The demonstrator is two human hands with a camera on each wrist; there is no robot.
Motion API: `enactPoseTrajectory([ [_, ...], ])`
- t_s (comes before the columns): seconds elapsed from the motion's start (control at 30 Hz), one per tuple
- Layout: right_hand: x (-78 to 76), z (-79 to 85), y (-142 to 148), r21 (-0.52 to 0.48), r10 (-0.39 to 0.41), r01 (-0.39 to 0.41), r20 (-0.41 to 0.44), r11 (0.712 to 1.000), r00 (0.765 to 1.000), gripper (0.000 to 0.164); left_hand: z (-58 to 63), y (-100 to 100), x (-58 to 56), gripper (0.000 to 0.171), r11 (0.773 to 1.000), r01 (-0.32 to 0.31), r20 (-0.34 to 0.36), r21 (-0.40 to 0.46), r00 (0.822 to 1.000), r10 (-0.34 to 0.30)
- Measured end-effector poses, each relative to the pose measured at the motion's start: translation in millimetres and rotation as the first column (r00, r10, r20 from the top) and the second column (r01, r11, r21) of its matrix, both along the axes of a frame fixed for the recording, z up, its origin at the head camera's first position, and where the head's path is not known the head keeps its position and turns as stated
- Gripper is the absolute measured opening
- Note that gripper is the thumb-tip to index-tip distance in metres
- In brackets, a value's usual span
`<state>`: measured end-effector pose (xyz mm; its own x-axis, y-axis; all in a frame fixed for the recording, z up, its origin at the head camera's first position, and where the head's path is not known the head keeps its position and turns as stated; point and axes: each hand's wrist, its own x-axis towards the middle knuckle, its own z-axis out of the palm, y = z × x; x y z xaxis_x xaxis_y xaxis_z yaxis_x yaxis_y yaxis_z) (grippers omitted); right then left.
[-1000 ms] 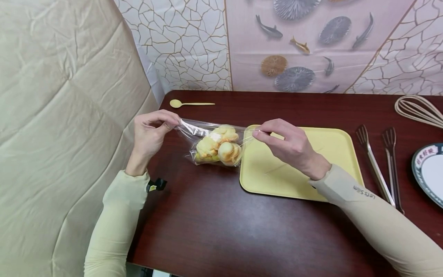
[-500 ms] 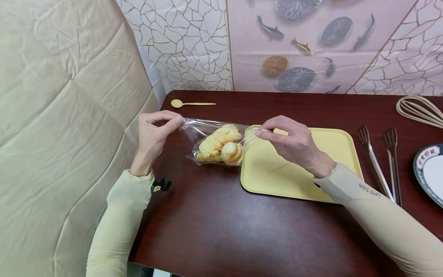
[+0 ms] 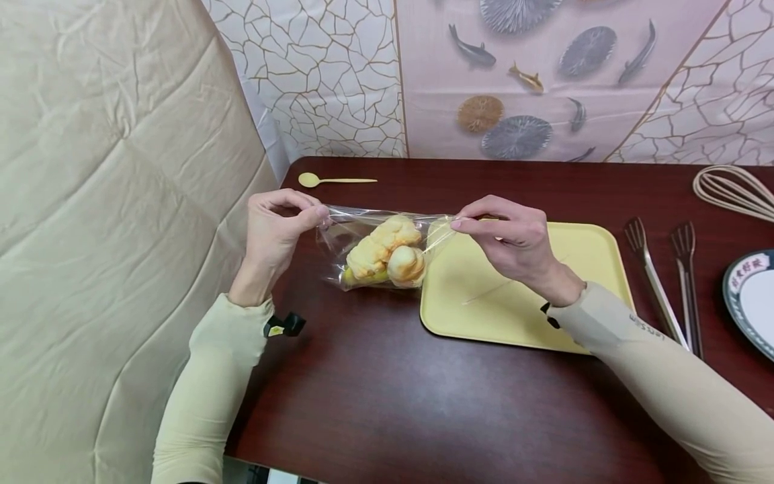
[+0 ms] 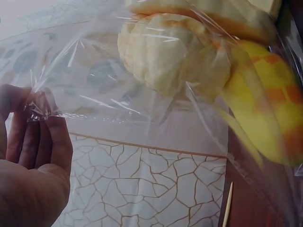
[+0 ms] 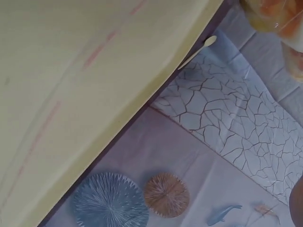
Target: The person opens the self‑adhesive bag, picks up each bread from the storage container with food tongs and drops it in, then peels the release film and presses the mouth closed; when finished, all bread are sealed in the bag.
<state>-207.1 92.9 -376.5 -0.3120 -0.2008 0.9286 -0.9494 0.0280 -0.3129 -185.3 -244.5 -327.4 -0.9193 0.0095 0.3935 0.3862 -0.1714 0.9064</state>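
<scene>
A clear plastic bag [image 3: 347, 232] with several bread pieces inside is stretched between my two hands. My left hand [image 3: 275, 225] pinches its upper left corner between thumb and fingers; the left wrist view shows the crumpled corner in that pinch. The upper right corner is pinched by my right hand [image 3: 510, 235], above the tray's left part. Inside lie a long lumpy pale bread [image 3: 383, 247], a small round bun [image 3: 406, 265] and a yellow piece [image 4: 265, 104] with orange marks, mostly hidden under the others in the head view. Only an edge of the right hand [image 5: 297, 203] enters the right wrist view.
A yellow tray [image 3: 484, 316] lies right of the bag on the dark red table [image 3: 423, 403]. Behind the left hand is a yellow spoon [image 3: 310, 180]. Farther right are two slotted utensils [image 3: 650, 269], a whisk [image 3: 734, 191] and a rimmed plate [image 3: 752, 296].
Both hands have shifted slightly right with the bag, still pinching its corners. The right hand has also risen a little. The bread pieces have settled slightly within the bag.
</scene>
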Motion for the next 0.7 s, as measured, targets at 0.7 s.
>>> enactPoseTrajectory([
  [0.7, 2.7, 0.2, 4, 0.153, -0.067, 0.094, -0.176, 0.984, 0.982, 0.035, 36.6, 11, 13.8, 0.02, 0.815, -0.011, -0.007, -0.579, 1.0, 0.009],
])
